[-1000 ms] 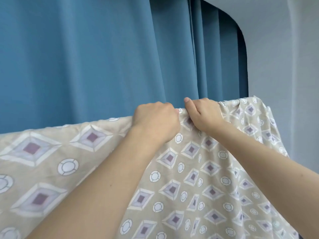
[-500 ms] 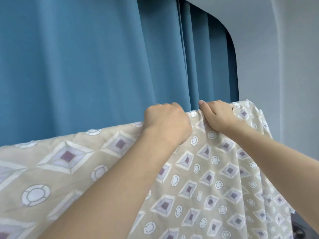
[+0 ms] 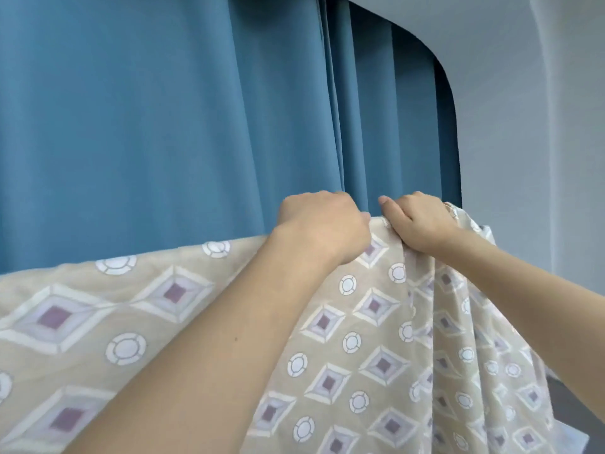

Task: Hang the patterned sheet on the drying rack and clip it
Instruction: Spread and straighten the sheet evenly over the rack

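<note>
Hands apart now; sheet (image 3: 376, 339) edge under both grips.

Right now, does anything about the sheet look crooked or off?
The patterned sheet bunches into folds under the right hand instead of lying flat. The left hand grips the top edge close beside it. No clip or rack bar shows.

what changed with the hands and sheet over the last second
The right hand and left hand, touching a second ago, have drawn slightly apart along the top edge of the patterned sheet. Both keep gripping that edge, in front of the blue curtain.
</note>
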`<state>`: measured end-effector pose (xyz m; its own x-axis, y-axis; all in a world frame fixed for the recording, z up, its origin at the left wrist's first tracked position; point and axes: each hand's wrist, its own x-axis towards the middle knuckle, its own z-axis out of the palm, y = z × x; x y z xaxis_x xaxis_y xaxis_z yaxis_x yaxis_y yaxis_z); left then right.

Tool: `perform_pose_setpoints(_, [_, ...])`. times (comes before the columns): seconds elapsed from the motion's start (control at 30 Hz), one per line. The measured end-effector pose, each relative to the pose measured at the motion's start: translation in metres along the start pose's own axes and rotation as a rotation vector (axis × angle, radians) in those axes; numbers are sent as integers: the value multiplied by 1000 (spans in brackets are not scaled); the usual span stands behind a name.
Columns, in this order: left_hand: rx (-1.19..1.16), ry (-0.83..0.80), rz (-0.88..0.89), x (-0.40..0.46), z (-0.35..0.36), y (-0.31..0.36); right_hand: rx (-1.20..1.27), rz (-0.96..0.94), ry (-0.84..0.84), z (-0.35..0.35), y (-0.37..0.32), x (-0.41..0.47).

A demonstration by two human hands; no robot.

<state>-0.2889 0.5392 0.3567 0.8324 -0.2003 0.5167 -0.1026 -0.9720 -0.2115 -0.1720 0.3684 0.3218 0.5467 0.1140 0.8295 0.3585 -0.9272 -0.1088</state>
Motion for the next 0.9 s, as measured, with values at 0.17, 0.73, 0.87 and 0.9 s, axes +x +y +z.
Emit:
perform_pose_setpoints(0.17, [38, -15, 44, 21, 24, 28, 81, 22, -7, -1, 50, 6])
perform_pose_setpoints(0.73, [43, 74, 42, 50, 35, 66, 358, 444, -116, 6, 141, 4])
perform_pose_setpoints(0.87, [41, 59, 33, 52, 33, 73, 510, 525, -88, 22, 164, -13])
perform_pose_setpoints(0.9, [44, 45, 32, 53, 31, 77, 553, 524, -80, 24, 164, -16])
